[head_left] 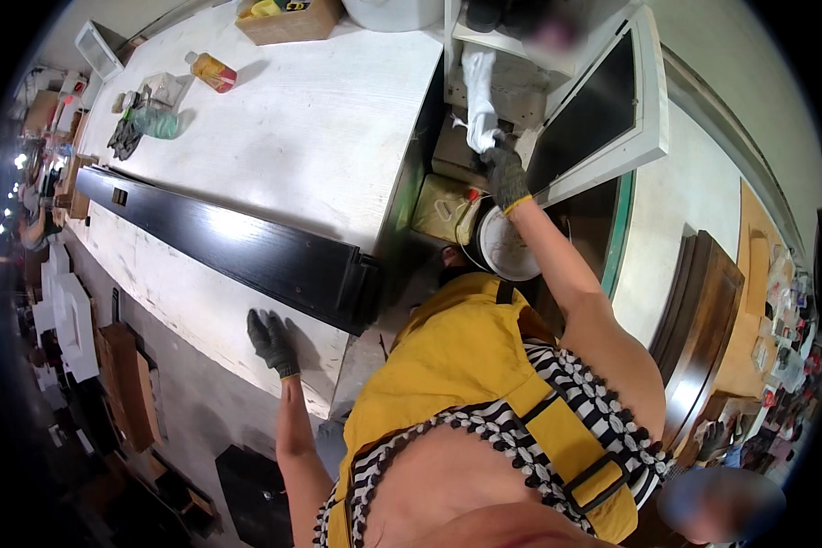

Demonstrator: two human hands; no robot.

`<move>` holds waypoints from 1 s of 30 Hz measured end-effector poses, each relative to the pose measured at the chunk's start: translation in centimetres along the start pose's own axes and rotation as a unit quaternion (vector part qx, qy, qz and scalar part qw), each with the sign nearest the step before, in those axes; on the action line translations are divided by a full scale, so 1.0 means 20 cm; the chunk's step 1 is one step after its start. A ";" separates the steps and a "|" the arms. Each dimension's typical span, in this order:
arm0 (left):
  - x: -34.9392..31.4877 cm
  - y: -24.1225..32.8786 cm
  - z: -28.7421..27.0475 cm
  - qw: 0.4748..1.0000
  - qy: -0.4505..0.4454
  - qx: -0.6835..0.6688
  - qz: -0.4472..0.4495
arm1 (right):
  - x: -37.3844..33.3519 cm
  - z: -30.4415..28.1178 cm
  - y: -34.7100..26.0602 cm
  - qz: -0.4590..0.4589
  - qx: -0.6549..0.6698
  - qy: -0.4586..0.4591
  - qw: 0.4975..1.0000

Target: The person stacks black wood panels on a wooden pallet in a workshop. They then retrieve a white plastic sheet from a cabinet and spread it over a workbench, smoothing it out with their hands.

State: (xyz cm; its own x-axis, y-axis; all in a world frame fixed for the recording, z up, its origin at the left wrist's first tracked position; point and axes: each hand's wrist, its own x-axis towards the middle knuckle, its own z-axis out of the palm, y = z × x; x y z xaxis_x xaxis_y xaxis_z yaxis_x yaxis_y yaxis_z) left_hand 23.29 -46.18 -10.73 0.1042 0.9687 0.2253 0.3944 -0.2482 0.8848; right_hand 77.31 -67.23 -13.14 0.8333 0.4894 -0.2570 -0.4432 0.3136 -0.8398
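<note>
My right hand [506,175], in a dark work glove with a yellow cuff, reaches forward and is closed on the lower end of a white cloth [479,87]. The cloth hangs long and crumpled in front of an open white cabinet [521,87]. My left hand [271,340], gloved the same way, holds nothing. Its fingers are stretched out over the near edge of the white worktable [320,119]. Just beyond it lies a long glossy black wooden panel [237,242] along the table.
A cabinet door [603,110] with a dark pane stands open at the right. Below it are a white bucket [510,245] and a yellowish jerrycan [440,208]. Bottles [212,73] and a cardboard box [288,26] stand on the table. Another person [721,504] is at the lower right.
</note>
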 end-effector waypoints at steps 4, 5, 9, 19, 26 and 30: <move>-0.02 0.67 0.15 0.990 0.085 -0.089 0.070 | -0.20 0.05 -0.09 -0.091 -0.024 0.013 0.995; -0.05 0.87 0.20 0.986 0.055 -0.119 0.103 | -0.26 0.12 -0.19 -0.043 0.053 0.033 0.997; -0.08 1.39 0.44 0.940 -0.227 -0.250 0.037 | -0.24 0.11 -0.27 -0.062 0.023 0.022 0.998; 0.13 1.47 1.74 0.804 -0.579 -0.129 0.034 | -0.24 0.33 -0.08 -0.151 -0.169 0.025 0.974; 0.12 1.54 1.99 0.820 -0.513 -0.151 -0.201 | -0.27 0.25 -0.10 -0.167 -0.190 -0.103 0.962; 0.23 1.51 1.89 0.843 -0.493 -0.160 -0.145 | -0.32 0.20 -0.22 0.004 -0.071 -0.171 0.983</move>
State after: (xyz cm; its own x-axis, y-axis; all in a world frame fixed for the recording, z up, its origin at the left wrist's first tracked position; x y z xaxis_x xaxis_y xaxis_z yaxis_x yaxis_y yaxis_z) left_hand 70.27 -49.29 1.65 0.8161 0.4763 -0.3274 0.2828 0.1649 0.9449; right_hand 72.59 -68.52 -5.80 0.6588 0.7444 -0.1088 -0.3796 0.2040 -0.9024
